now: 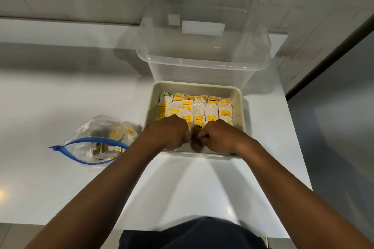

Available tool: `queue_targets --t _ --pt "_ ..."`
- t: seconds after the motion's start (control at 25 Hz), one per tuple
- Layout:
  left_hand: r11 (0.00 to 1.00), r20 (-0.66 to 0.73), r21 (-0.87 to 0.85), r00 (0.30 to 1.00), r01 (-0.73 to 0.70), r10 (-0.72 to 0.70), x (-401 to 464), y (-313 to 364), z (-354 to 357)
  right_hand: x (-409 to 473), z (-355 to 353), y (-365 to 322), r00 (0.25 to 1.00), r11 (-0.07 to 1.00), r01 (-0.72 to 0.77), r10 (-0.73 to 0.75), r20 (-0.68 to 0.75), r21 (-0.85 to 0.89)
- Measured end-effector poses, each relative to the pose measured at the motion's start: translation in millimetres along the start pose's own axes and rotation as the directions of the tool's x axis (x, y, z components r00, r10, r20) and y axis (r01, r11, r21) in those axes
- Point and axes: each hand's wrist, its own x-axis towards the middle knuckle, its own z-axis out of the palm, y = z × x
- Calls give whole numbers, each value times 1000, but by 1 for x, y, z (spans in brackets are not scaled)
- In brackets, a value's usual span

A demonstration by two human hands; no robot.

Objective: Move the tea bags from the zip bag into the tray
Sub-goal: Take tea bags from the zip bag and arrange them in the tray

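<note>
A beige tray (239,107) on the white counter holds several rows of white tea bags with yellow tags (202,107). Both my hands are inside its near end, fingers curled down. My left hand (172,133) and my right hand (217,135) sit side by side, each seeming to pinch a tea bag in the front row (198,124); the fingertips are hidden. To the left lies a clear zip bag (97,139) with a blue zipper strip, its mouth open toward me. Several tea bags show through its plastic.
A large clear plastic storage box (202,50) stands right behind the tray, against the white brick wall. The white counter (60,97) ends just right of the tray, with a dark gap beyond. My dark clothing shows at the counter's near edge.
</note>
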Motion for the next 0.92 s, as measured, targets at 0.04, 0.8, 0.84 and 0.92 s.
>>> queue_targets --t 0.04,0.8,0.84,0.92 --pt "1000 -20 -22 1000 -8 8 -3 -1 -2 -1 0 -2 1000 1000 14 -14 -13 4" --pt "958 -542 -287 820 28 -186 -141 -80 -15 47 21 -66 994 994 108 -108 22 18" --pt "956 -550 -291 812 31 -194 -148 -85 -14 49 21 -68 995 995 97 -97 18 13" --pt "953 -543 -301 815 38 -204 -161 -94 -12 51 19 -71 997 997 75 -74 7 -4"
